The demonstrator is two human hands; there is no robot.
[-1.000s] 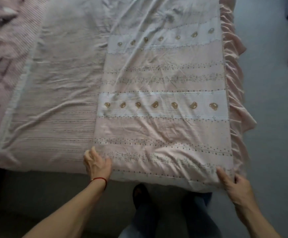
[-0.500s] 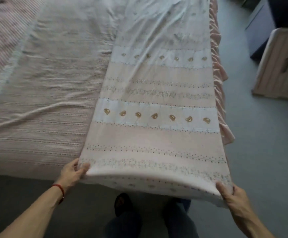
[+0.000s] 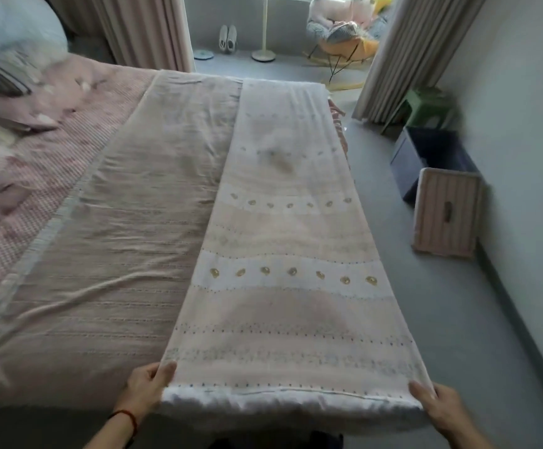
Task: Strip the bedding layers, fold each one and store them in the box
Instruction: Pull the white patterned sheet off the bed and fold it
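Item: patterned quilt [image 3: 283, 286], folded into a long strip on the right half of the bed [image 3: 108, 254], running from 6 o'clock up toward 12. Our left hand [image 3: 145, 384] grips its near left corner at 7 o'clock, thumb on top and fingers curled beneath. Our right hand [image 3: 438, 406] holds the near right corner at 5 o'clock likewise. Dark storage box [image 3: 425, 157] stands on the floor at 2 o'clock, its striped lid [image 3: 445, 212] leaning beside it. Pillows [image 3: 1, 79] lie at 10 o'clock.

Both hands raised folded quilt [image 3: 283, 286] near edge higher off bed; view tilted up.
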